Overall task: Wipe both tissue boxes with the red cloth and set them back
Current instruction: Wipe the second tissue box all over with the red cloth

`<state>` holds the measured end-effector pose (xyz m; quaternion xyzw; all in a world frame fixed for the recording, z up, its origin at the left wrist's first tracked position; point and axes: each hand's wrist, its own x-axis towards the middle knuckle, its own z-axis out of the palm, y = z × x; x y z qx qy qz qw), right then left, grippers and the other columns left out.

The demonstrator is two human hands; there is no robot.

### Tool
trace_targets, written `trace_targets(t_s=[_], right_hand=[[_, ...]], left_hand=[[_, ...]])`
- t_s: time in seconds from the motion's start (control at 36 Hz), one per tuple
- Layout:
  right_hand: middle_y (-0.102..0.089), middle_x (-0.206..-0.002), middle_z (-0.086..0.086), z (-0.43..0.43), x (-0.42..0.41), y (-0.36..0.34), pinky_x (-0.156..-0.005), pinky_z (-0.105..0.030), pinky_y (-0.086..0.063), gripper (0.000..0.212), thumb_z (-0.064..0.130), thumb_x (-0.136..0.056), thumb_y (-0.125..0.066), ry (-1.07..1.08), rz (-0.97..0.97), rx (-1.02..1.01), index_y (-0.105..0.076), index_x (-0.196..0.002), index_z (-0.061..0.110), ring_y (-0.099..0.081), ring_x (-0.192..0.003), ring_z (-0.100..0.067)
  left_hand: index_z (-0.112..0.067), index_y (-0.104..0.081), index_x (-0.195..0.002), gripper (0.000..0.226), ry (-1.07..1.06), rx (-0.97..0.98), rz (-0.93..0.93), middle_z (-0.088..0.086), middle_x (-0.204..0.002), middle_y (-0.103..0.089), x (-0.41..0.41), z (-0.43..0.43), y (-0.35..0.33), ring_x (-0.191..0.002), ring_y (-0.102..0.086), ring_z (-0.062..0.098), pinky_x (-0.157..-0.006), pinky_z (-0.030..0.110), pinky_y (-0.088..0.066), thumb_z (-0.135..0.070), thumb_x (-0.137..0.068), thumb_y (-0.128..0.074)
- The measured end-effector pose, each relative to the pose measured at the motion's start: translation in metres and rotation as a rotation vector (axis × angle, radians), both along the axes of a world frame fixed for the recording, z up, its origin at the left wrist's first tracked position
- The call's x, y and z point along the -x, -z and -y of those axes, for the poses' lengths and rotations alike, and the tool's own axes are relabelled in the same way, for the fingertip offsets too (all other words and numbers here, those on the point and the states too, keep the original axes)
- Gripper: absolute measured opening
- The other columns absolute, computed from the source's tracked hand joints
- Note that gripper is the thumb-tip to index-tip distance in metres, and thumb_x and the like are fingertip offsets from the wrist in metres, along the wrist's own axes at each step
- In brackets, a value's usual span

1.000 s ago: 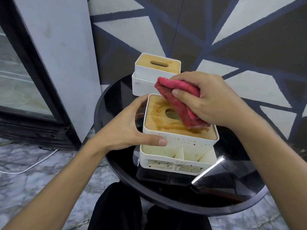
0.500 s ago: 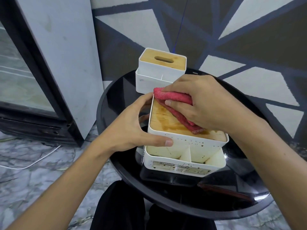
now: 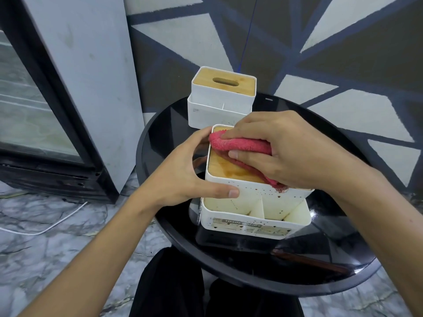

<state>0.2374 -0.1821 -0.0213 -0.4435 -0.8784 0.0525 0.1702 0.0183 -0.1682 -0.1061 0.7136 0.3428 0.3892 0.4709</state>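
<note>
A stained white tissue box (image 3: 254,202) with a wet wooden lid stands near the front of the round black table (image 3: 320,266). My left hand (image 3: 190,177) grips its left side, thumb across the front wall. My right hand (image 3: 281,152) holds the folded red cloth (image 3: 242,145) and presses it on the lid, covering the slot. A second, cleaner white tissue box (image 3: 219,104) with a wooden lid stands behind it at the table's far edge.
A glass-door fridge (image 3: 41,124) stands on the left on the marble floor, with a white cable (image 3: 45,227) beside it. A painted grey and white wall is right behind the table. My dark trouser legs (image 3: 169,284) sit under the table's front edge.
My right hand has slid the red cloth across the lid toward its far left corner. The left hand keeps its grip on the box, which has shifted slightly in view.
</note>
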Motion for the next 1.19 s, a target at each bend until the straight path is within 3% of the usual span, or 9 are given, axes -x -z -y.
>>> trace_targets(t_s=[0.14,0.28,0.36,0.5,0.58,0.72,0.89,1.19], right_hand=[[-0.074,-0.112,0.009,0.009,0.001,-0.001,-0.085,-0.036,-0.059,0.035,0.042,-0.102,-0.066,-0.049,-0.004,-0.001,-0.074,-0.134,0.035,-0.069,-0.097,-0.010],[-0.074,-0.109,0.012,0.020,-0.001,-0.005,-0.079,-0.010,-0.044,0.036,0.041,-0.099,-0.064,-0.097,0.026,0.026,-0.076,-0.132,0.035,-0.064,-0.091,-0.003],[-0.074,-0.109,0.016,0.026,-0.004,-0.007,-0.081,-0.006,-0.044,0.033,0.039,-0.099,-0.066,-0.139,0.009,0.057,-0.077,-0.131,0.034,-0.065,-0.092,0.002],[-0.079,-0.107,0.014,0.018,-0.013,-0.018,-0.083,-0.031,-0.060,0.025,0.039,-0.100,-0.071,-0.075,-0.124,0.093,-0.080,-0.123,0.033,-0.075,-0.098,-0.010],[-0.079,-0.108,0.014,0.001,-0.019,-0.029,-0.083,-0.025,-0.058,0.023,0.033,-0.100,-0.075,0.015,-0.175,0.008,-0.080,-0.123,0.032,-0.073,-0.099,-0.008],[-0.076,-0.115,0.015,-0.031,-0.015,-0.032,-0.091,-0.020,-0.051,0.027,0.030,-0.102,-0.073,0.092,-0.045,-0.018,-0.078,-0.128,0.034,-0.068,-0.106,-0.009],[-0.075,-0.123,0.008,-0.037,-0.002,-0.012,-0.101,-0.046,-0.055,0.032,0.038,-0.104,-0.067,0.067,0.083,0.039,-0.074,-0.135,0.037,-0.067,-0.114,-0.019],[-0.078,-0.116,0.014,-0.024,-0.005,-0.009,-0.093,-0.043,-0.059,0.034,0.041,-0.099,-0.064,-0.057,0.007,0.011,-0.076,-0.131,0.039,-0.071,-0.105,-0.011]], left_hand=[[-0.028,-0.047,-0.154,0.103,-0.007,0.005,-0.032,-0.008,-0.138,-0.068,0.002,-0.002,0.003,-0.131,-0.066,0.019,-0.108,0.045,-0.057,-0.021,-0.066,-0.101],[-0.027,-0.045,-0.155,0.105,-0.007,0.002,-0.039,-0.008,-0.141,-0.066,0.002,-0.003,0.004,-0.133,-0.065,0.022,-0.110,0.051,-0.055,-0.022,-0.066,-0.100],[-0.027,-0.045,-0.155,0.105,-0.003,-0.001,-0.031,-0.008,-0.142,-0.066,0.000,-0.003,0.003,-0.135,-0.063,0.021,-0.111,0.050,-0.054,-0.025,-0.065,-0.100],[-0.025,-0.047,-0.154,0.103,0.016,0.003,-0.025,-0.008,-0.141,-0.067,0.002,-0.004,0.004,-0.134,-0.063,0.020,-0.112,0.048,-0.054,-0.017,-0.066,-0.099],[-0.027,-0.047,-0.154,0.106,0.014,0.001,-0.031,-0.008,-0.144,-0.065,0.002,-0.005,0.004,-0.137,-0.061,0.018,-0.113,0.047,-0.052,-0.027,-0.063,-0.102],[-0.029,-0.046,-0.154,0.106,0.018,-0.006,-0.039,-0.009,-0.144,-0.064,0.001,-0.005,0.003,-0.137,-0.060,0.016,-0.111,0.040,-0.054,-0.034,-0.062,-0.099],[-0.029,-0.047,-0.153,0.104,0.026,-0.002,-0.005,-0.009,-0.142,-0.065,0.001,-0.004,0.005,-0.136,-0.061,0.016,-0.107,0.034,-0.055,-0.022,-0.064,-0.100],[-0.023,-0.046,-0.155,0.106,0.023,0.012,0.031,-0.004,-0.142,-0.065,0.000,-0.006,0.008,-0.135,-0.063,0.019,-0.106,0.033,-0.056,-0.016,-0.065,-0.101]])
